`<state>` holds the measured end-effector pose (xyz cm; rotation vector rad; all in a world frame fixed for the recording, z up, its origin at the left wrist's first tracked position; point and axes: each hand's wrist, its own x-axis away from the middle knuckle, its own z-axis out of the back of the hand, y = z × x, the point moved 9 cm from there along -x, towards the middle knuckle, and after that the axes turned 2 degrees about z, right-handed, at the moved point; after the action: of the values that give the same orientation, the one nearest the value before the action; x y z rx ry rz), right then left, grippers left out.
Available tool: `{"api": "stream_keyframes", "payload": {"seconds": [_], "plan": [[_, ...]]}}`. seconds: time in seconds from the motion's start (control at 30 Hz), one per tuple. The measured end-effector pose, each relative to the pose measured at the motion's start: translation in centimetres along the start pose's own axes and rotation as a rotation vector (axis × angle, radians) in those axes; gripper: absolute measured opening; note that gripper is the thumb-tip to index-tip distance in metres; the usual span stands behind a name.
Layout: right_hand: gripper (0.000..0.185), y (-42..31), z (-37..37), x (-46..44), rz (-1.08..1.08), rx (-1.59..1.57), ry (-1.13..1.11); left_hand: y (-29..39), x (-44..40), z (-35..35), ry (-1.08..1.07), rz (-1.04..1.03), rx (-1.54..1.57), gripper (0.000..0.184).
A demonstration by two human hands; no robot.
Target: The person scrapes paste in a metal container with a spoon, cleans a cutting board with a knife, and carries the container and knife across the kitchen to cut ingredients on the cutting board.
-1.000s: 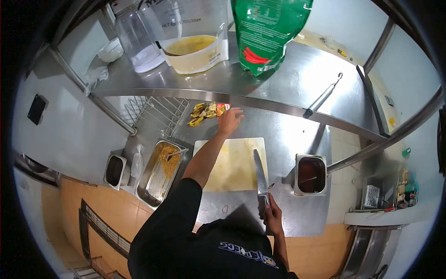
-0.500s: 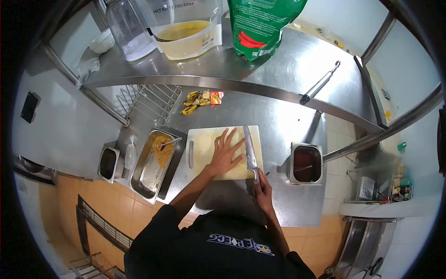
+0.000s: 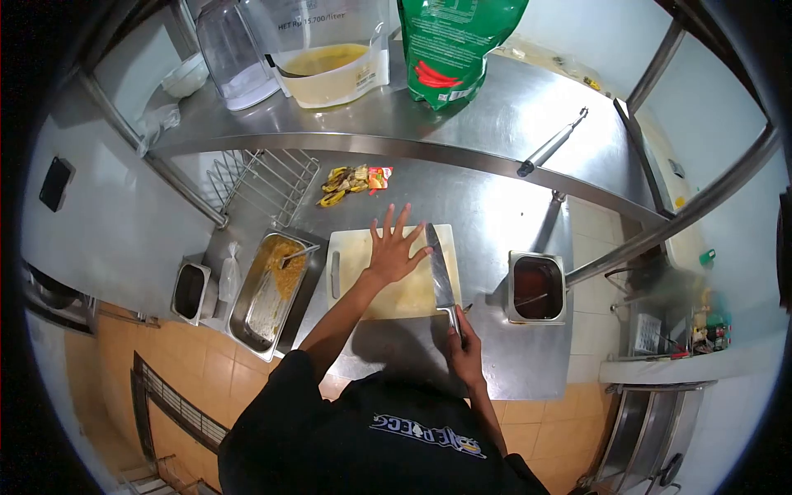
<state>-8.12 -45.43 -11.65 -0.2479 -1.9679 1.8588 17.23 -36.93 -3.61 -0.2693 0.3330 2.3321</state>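
A white cutting board (image 3: 346,305) lies on the steel table in front of me. My left hand (image 3: 394,252), fingers spread, is over the board's upper middle; whether the palm touches it I cannot tell. With my right hand (image 3: 465,351) I grip the handle of a large kitchen knife (image 3: 441,268) at the board's near right edge. Its broad blade lies along the right side of the board, tip pointing away from me. Beside the right hand a small dark pointed thing (image 3: 468,308) shows, too small to name.
Left of the board stands a steel pan (image 3: 239,318) with brownish food and a spoon. To the right is a small steel container (image 3: 513,313) of dark liquid. Banana peels (image 3: 337,196) lie behind the board. A steel shelf (image 3: 412,136) overhangs the table's back.
My left hand has moved away from me and slightly left across the board, its fingers now reaching past the far edge. My right hand keeps its grip on the knife. The view has shifted slightly.
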Motion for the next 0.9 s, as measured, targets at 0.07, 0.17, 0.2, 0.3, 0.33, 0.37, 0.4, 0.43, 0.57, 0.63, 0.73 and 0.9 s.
{"api": "stream_keyframes", "payload": {"seconds": [0.07, 0.17, 0.2, 0.3, 0.33, 0.37, 0.4, 0.43, 0.57, 0.63, 0.73, 0.9], "plan": [[0.053, -1.7, 0.6, -0.7, 0.253, 0.135, 0.071, -0.4, -0.6, -0.2, 0.061, 0.061, 0.083, 0.055], [0.054, -2.2, 1.5, -0.7, 0.366, 0.21, 0.136, -2.6, -1.8, -1.7, 0.103, 0.155, 0.457, 0.04], [0.054, -1.3, 1.7, -0.8, 0.301, 0.181, 0.13, -3.3, -2.2, -2.6, 0.086, 0.187, 0.749, 0.032], [0.054, 0.4, 2.0, -1.1, 0.203, 0.108, 0.113, -4.5, -2.7, -3.1, 0.202, 0.196, 0.898, 0.026], [0.054, 0.5, 2.0, -1.1, 0.194, 0.094, 0.108, -4.9, -3.0, -3.7, 0.169, 0.231, 0.983, 0.029], [0.054, 0.7, 1.8, -1.0, 0.185, 0.064, 0.101, -5.0, -3.3, -3.8, 0.178, 0.225, 0.985, 0.029], [0.054, 0.7, 1.8, -1.0, 0.181, 0.05, 0.097, -4.5, -3.1, -4.6, -0.033, 0.428, 1.145, 0.034], [0.054, 0.8, 1.8, -1.0, 0.177, 0.037, 0.092, -3.7, -2.1, -6.1, -0.256, 0.636, 1.292, 0.039], [0.054, 0.5, 1.1, -1.0, 0.158, 0.079, 0.036, -1.2, -1.8, -6.5, -0.527, 0.633, 1.352, 0.039], [0.055, 0.5, 0.9, -0.9, 0.149, 0.067, 0.017, -1.0, -1.9, -6.4, -0.499, 0.64, 1.372, 0.037], [0.055, 0.5, 1.0, -0.7, 0.147, 0.07, 0.019, -1.0, -1.8, -6.0, -0.449, 0.656, 1.367, 0.035], [0.056, -1.0, 0.7, 0.1, 0.087, 0.051, 0.005, -1.2, -1.8, -5.4, -0.285, 0.7, 1.368, 0.026]]}}
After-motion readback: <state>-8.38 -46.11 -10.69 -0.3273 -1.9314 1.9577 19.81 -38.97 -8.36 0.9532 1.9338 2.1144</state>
